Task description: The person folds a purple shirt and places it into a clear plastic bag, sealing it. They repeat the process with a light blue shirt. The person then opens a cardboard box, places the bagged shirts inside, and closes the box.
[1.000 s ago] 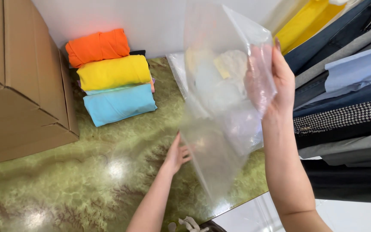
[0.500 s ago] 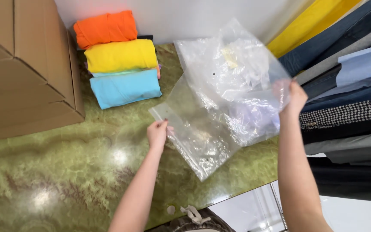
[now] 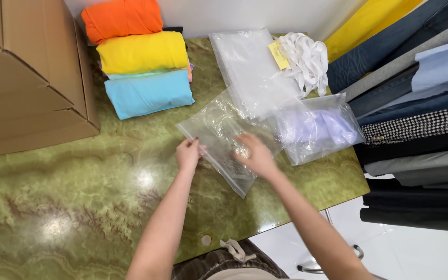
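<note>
A clear plastic bag (image 3: 219,129) lies flat on the green marble table (image 3: 79,197). My left hand (image 3: 188,154) pinches its near left edge. My right hand (image 3: 255,155) rests on top of the bag with fingers spread, blurred by motion. Behind it lies a stack of more clear bags (image 3: 252,67) with a yellow tag (image 3: 279,55). A bag holding a pale lilac garment (image 3: 320,129) lies to the right.
Folded orange (image 3: 123,18), yellow (image 3: 141,52) and light blue (image 3: 149,93) garments are stacked at the back. A cardboard box (image 3: 27,78) stands at the left. White straps (image 3: 307,59) lie at the back right. Clothes hang along the right side (image 3: 421,103).
The clear bag came down from the air and now lies flat on the table. My right hand dropped from its upper edge onto its surface; my left hand stays at its left edge.
</note>
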